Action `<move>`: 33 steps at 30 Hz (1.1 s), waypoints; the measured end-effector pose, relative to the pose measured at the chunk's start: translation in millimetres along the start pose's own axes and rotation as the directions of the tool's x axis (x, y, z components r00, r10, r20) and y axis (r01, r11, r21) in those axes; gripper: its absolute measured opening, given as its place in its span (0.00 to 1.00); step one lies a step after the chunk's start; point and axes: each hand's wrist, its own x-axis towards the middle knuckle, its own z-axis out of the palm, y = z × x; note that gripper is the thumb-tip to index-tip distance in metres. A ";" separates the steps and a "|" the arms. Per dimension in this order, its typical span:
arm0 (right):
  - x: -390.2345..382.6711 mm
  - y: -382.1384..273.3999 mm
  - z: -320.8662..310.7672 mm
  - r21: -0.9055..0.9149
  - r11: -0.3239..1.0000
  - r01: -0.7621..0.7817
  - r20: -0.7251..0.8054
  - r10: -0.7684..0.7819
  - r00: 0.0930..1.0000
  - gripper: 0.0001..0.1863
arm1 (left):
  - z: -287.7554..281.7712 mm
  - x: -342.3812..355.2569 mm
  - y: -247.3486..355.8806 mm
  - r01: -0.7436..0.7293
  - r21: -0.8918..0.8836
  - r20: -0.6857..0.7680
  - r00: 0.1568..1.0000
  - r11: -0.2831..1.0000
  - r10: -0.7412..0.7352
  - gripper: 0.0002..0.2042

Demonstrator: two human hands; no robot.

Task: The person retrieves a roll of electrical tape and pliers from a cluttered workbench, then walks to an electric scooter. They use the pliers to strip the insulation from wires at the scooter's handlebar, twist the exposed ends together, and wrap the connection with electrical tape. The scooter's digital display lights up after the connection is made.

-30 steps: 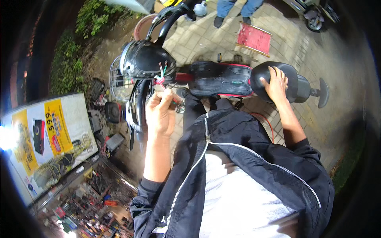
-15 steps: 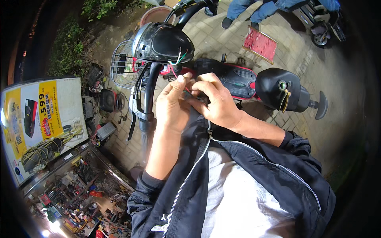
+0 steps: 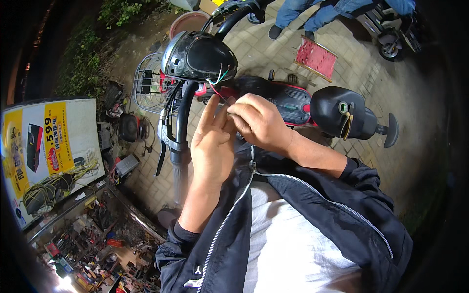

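A thin red wire [image 3: 215, 90] runs down from the black headlight housing [image 3: 205, 54] of an electric scooter to my hands. My right hand [image 3: 262, 120] is closed, thumb and forefinger pinching the wire near its lower end. Just left of it, my left hand [image 3: 212, 146] has its first fingers stretched upward and its thumb bent in; its fingertips lie against the wire and the right fingers. The wire's tip is hidden between the fingers. Green and white wires [image 3: 223, 75] stick out of the housing above. The handlebar [image 3: 185, 112] passes left of my left hand.
A wire basket [image 3: 149, 81] sits at the scooter's front, its black seat [image 3: 337, 111] at right. Lower left stands a case of cluttered tools [image 3: 93, 244] beside a yellow-white sign board [image 3: 78, 127]. A red folding stool [image 3: 315, 57] and another person's legs [image 3: 293, 14] are farther off.
My left hand has loosened from a pinch, its first fingers now straightened upward. My right hand has turned slightly and still pinches the red wire. The view has shifted a little.
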 end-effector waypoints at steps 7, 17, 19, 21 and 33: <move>8.1 -11.3 -14.3 0.555 0.599 -0.578 0.301 0.503 0.810 0.05 | -14.7 7.8 -19.9 -0.258 0.509 0.004 0.955 0.821 0.297 0.18; 17.6 -14.2 -14.9 0.580 0.458 -0.674 0.398 0.562 0.725 0.08 | -34.5 6.7 -31.0 -0.393 0.393 0.028 0.909 0.832 0.416 0.09; 15.4 -14.2 -13.9 0.583 0.459 -0.670 0.376 0.579 0.724 0.09 | -37.6 8.0 -32.5 -0.260 0.225 -0.051 0.959 0.939 0.278 0.11; 12.4 -13.9 -15.0 0.551 0.524 -0.649 0.375 0.539 0.754 0.11 | -37.9 10.6 -31.4 -0.188 0.096 -0.055 0.979 0.977 0.194 0.16; 6.3 -13.6 -21.8 0.428 0.761 -0.487 0.327 0.372 0.869 0.09 | 4.6 -14.6 -0.3 -0.403 0.913 0.389 0.817 -0.062 0.426 0.22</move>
